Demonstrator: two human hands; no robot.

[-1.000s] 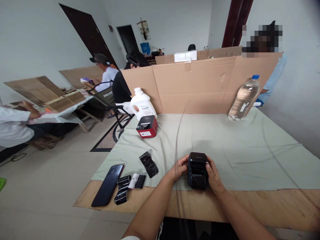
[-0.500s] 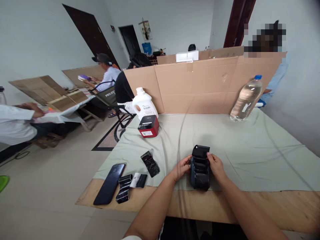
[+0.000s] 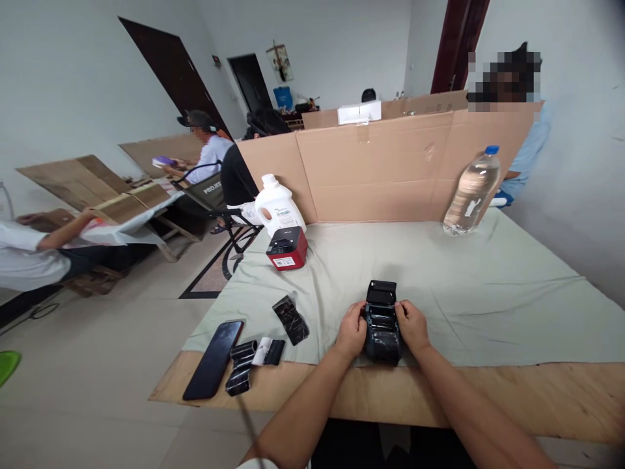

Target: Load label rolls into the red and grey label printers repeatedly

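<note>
A small black portable printer (image 3: pixel 383 345) stands on the cloth before me with its lid (image 3: pixel 381 292) raised and the roll bay exposed. My left hand (image 3: pixel 351 327) is closed against its left side, fingers curled near the hinge. On the opposite side my right hand (image 3: pixel 413 324) grips the body close to the lid's base. To the left lie a curled black strip (image 3: pixel 241 368), a small black-and-white roll (image 3: pixel 269 351) and a creased black sheet (image 3: pixel 291 320). A dark phone (image 3: pixel 213 360) rests beside the curled strip.
A red-and-black box-shaped device (image 3: pixel 287 249) stands before a white jug (image 3: pixel 278 205) at the table's left. A water bottle (image 3: pixel 471 190) leans near the cardboard screen (image 3: pixel 375 172) along the back. The bare wooden front edge (image 3: pixel 463 397) is close. Other people sit beyond the table.
Both hands have shifted their hold slightly on the printer; the left fingers are more curled round its side. The lid stays raised. The view has moved a little.
</note>
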